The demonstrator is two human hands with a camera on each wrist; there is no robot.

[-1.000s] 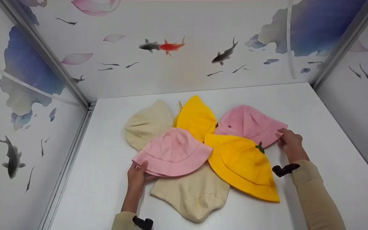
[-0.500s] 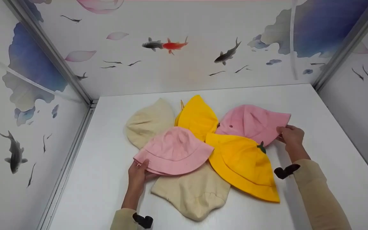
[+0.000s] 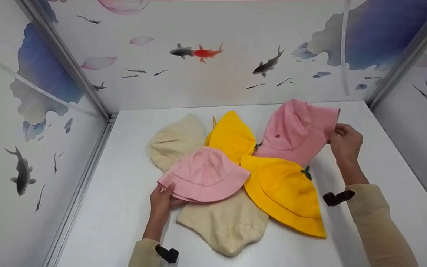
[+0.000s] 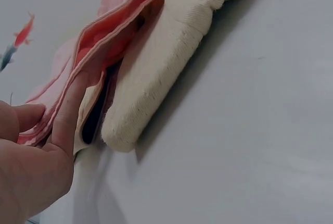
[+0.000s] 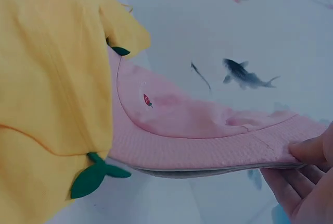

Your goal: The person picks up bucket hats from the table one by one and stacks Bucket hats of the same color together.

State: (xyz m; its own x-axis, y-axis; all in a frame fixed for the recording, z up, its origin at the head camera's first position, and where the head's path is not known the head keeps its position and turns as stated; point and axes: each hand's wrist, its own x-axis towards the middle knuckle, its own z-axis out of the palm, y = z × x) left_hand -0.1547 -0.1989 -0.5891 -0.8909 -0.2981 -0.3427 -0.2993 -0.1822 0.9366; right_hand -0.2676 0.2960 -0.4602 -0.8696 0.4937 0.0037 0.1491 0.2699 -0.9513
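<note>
the paler pink hat (image 3: 208,174) lies slantwise, the left hand (image 3: 161,200) pinching its brim with the thumb on top; the brim fans out to the right of that pinch, and the softly creased crown rises beyond it. two brim edges part near the fingers (deep coral shows between them). the deeper pink hat (image 3: 298,129) tilts up from the right hand (image 3: 348,142), which grips its brim end; its rumpled crown sits left of the grip, with a small red motif (image 5: 147,100) farther along. the pale grey layer beneath is perhaps lining, hard to tell.

Head view looks down; wrists see hats (image 5: 182,117) closer.
</note>
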